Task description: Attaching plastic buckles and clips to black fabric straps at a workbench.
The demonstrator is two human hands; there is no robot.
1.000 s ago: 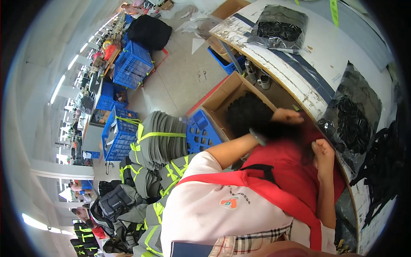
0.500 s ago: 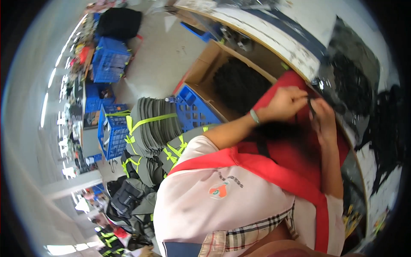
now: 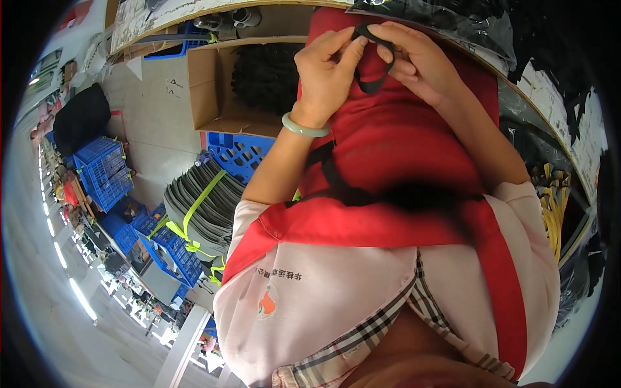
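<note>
Over my lap, covered by a red apron (image 3: 388, 136), both hands are raised and close together. A narrow black webbing strap (image 3: 371, 86) runs between them and hangs in a small loop. My left hand (image 3: 325, 74), with a pale green bangle (image 3: 304, 126) at its wrist, pinches one part of the strap between thumb and forefinger. My right hand (image 3: 424, 64) grips the other part, its fingers bent around it. Just what lies under the fingertips is hidden.
A cardboard box (image 3: 204, 90) holding black pieces (image 3: 265, 74) stands left of my hands, beside a blue crate (image 3: 236, 155). Grey panels (image 3: 204, 197) are stacked and tied with yellow-green ribbon. Beyond my hands runs a worktable edge (image 3: 543, 107) with black plastic bags (image 3: 453, 29).
My view has swung round, so hands, box and stack appear farther left and higher. The strap now shows as a loop between my hands, which both still hold it.
</note>
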